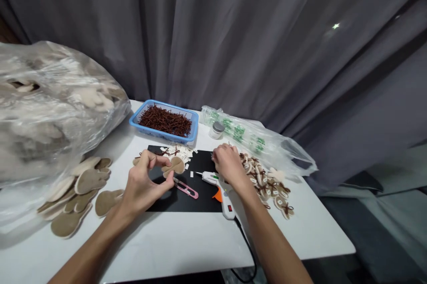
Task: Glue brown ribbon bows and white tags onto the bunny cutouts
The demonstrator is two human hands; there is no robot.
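Note:
My left hand point(145, 181) pinches a small brown, rounded fabric cutout point(178, 165) between thumb and fingers, above a black mat point(203, 201). Just below it on the mat lies a pink-handled craft knife point(187, 188). My right hand point(227, 162) is at the mat's right side with its fingers curled down; anything in them is hidden. Under that wrist rests a white glue gun point(227, 201) with an orange trigger, its nozzle pointing left. Small white tags point(178, 152) are scattered at the mat's far edge, with brown bows among them.
A blue basket point(163, 135) of dark brown bows stands behind the mat. To the left are a bulging plastic bag point(56, 110) and loose brown cutouts point(90, 181). On the right lie bow-trimmed pieces point(267, 181), a lidded jar point(217, 129) and a clear plastic bag point(260, 141).

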